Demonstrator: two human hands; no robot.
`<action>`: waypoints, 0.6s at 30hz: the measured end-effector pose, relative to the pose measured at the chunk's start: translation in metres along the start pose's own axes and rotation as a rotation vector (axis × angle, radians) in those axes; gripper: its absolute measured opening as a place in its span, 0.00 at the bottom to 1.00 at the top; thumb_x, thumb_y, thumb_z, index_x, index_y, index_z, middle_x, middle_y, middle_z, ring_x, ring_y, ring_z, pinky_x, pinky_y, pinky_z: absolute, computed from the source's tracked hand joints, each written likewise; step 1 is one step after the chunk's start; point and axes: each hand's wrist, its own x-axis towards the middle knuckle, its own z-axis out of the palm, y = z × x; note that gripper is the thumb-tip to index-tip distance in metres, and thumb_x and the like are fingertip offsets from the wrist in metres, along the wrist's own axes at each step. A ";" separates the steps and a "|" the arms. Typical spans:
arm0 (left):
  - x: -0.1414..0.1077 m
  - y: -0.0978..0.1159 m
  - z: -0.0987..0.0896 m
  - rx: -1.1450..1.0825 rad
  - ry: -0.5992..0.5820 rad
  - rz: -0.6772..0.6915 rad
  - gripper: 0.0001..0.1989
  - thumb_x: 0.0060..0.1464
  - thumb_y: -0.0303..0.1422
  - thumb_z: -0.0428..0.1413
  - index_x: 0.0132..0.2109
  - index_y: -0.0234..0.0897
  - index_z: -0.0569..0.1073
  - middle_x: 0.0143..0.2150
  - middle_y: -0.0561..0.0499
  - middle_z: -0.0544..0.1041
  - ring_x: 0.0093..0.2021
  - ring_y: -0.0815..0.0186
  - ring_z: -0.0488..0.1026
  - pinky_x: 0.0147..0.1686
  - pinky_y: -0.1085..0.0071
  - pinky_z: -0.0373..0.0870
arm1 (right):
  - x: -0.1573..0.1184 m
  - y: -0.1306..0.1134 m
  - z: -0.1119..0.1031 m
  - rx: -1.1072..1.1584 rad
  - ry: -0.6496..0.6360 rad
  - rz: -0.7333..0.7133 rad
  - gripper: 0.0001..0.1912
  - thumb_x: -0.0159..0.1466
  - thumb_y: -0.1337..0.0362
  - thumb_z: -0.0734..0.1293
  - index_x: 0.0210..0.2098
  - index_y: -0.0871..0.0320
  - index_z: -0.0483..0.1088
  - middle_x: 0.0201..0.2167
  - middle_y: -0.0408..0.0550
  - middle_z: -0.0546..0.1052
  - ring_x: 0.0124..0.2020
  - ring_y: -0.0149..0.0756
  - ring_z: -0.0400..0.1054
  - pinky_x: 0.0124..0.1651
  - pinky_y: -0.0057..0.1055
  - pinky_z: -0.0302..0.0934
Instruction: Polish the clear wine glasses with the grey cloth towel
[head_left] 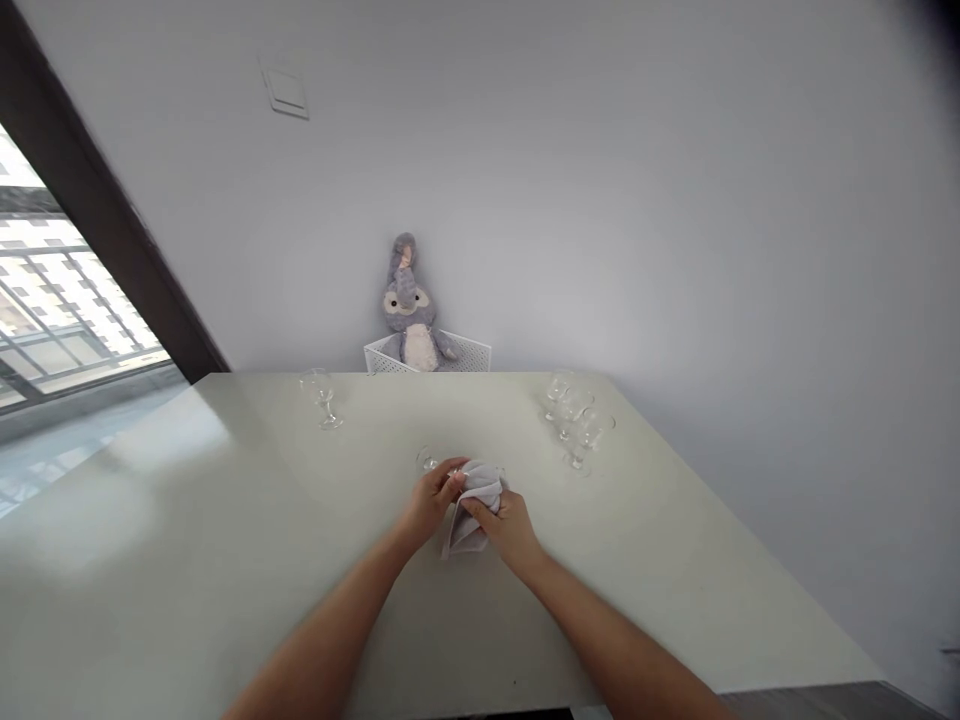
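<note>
My left hand point(433, 502) is closed on a clear stemmed glass point(427, 462), which lies sideways with its round foot poking out beyond my fingers. Wrapped over the glass's other end is a light grey cloth point(482, 478), one corner hanging down toward the table. My right hand point(514, 525) grips this cloth, thumb on top and the other fingers mostly hidden. The glass's bowl is largely covered by cloth and fingers. Both hands are close together above the middle of the table.
One stemmed glass point(324, 400) stands on the pale table point(225, 560) at the back left. Several more glasses point(576, 425) cluster at the back right. Behind the far edge, a grey plush toy point(409, 310) sits in a white perforated basket point(469, 353) against the wall.
</note>
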 end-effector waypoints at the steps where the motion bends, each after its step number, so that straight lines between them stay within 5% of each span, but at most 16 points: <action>1: -0.001 0.002 0.000 0.119 0.032 0.006 0.20 0.55 0.43 0.44 0.49 0.36 0.66 0.25 0.52 0.73 0.26 0.69 0.68 0.28 0.73 0.64 | 0.002 0.000 -0.001 -0.033 0.020 0.014 0.15 0.49 0.54 0.68 0.17 0.59 0.66 0.13 0.39 0.67 0.15 0.28 0.61 0.18 0.25 0.56; 3: -0.004 0.006 -0.002 0.420 0.136 0.103 0.19 0.56 0.40 0.43 0.51 0.38 0.66 0.27 0.51 0.74 0.28 0.67 0.70 0.32 0.70 0.64 | 0.007 -0.002 -0.005 0.012 0.041 0.099 0.16 0.50 0.52 0.67 0.19 0.59 0.67 0.14 0.41 0.68 0.14 0.30 0.62 0.17 0.25 0.55; 6: -0.005 0.013 -0.009 0.826 0.226 0.386 0.16 0.55 0.34 0.48 0.50 0.40 0.67 0.42 0.45 0.74 0.46 0.60 0.67 0.47 0.61 0.58 | 0.015 -0.003 -0.011 0.192 0.058 0.219 0.16 0.49 0.51 0.67 0.25 0.60 0.68 0.15 0.42 0.70 0.14 0.32 0.65 0.16 0.26 0.55; 8: -0.004 0.013 -0.013 0.984 0.178 0.493 0.16 0.53 0.32 0.51 0.50 0.41 0.67 0.43 0.44 0.73 0.50 0.57 0.64 0.52 0.57 0.52 | 0.016 -0.003 -0.014 0.272 0.009 0.259 0.18 0.49 0.50 0.67 0.27 0.61 0.68 0.15 0.43 0.70 0.14 0.32 0.64 0.16 0.25 0.55; 10: -0.003 0.011 -0.018 1.070 0.097 0.502 0.15 0.53 0.33 0.52 0.49 0.41 0.67 0.36 0.47 0.75 0.44 0.59 0.68 0.51 0.57 0.53 | 0.016 -0.002 -0.017 0.255 -0.094 0.250 0.19 0.49 0.50 0.66 0.28 0.61 0.69 0.16 0.43 0.71 0.15 0.31 0.64 0.17 0.26 0.55; 14: -0.001 0.006 -0.025 1.081 -0.035 0.437 0.14 0.56 0.38 0.47 0.47 0.39 0.68 0.26 0.51 0.73 0.31 0.64 0.69 0.39 0.65 0.60 | 0.018 -0.006 -0.031 -0.117 -0.301 0.041 0.12 0.50 0.57 0.66 0.25 0.62 0.70 0.19 0.42 0.71 0.21 0.31 0.64 0.25 0.27 0.58; 18: 0.001 0.007 -0.033 1.085 -0.044 0.331 0.15 0.57 0.40 0.45 0.47 0.40 0.68 0.25 0.52 0.74 0.29 0.65 0.69 0.35 0.67 0.58 | 0.027 -0.013 -0.050 -0.601 -0.255 -0.211 0.08 0.54 0.62 0.62 0.26 0.58 0.72 0.25 0.42 0.74 0.30 0.34 0.67 0.33 0.27 0.58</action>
